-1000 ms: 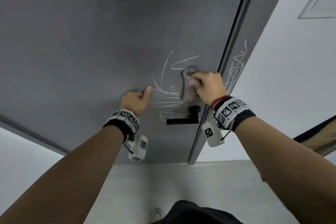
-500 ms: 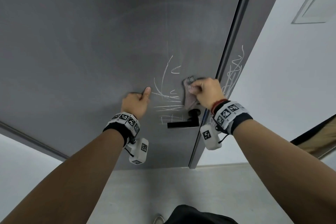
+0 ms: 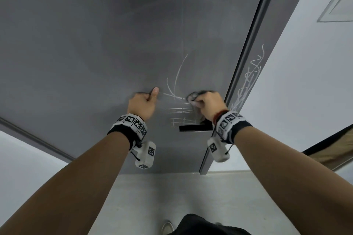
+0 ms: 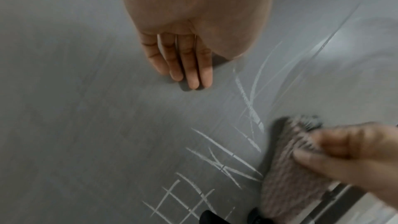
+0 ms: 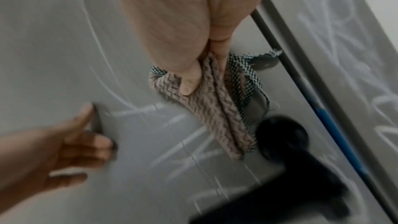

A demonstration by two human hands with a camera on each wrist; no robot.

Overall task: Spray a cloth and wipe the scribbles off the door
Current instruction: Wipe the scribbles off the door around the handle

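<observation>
We see the grey door [image 3: 95,44] filling the head view, with white scribbles [image 3: 179,108] at its middle, just left of the door's edge and above the black handle [image 3: 195,128]. More scribbles mark the frame strip [image 3: 250,76] at three o'clock from the door's edge.

Our right hand [image 3: 208,104] has its grip clamped on the cloth [image 5: 217,113], thumb and fingers pinching its folds against the door. In the right wrist view the cloth's long axis runs from eleven o'clock down to five o'clock, its lower end hanging just beside the handle's round base [image 5: 282,135]. A checked layer [image 5: 239,77] shows behind the ribbed one.

Our left hand [image 3: 142,104] rests flat on the door at nine o'clock from the scribbles, fingers [image 4: 185,60] straight and together, thumb raised, holding nothing.

Compared with half a second ago, the short strokes above the cloth are gone; the long curved line and the grid near the handle remain. The right hand sits slightly lower.
</observation>
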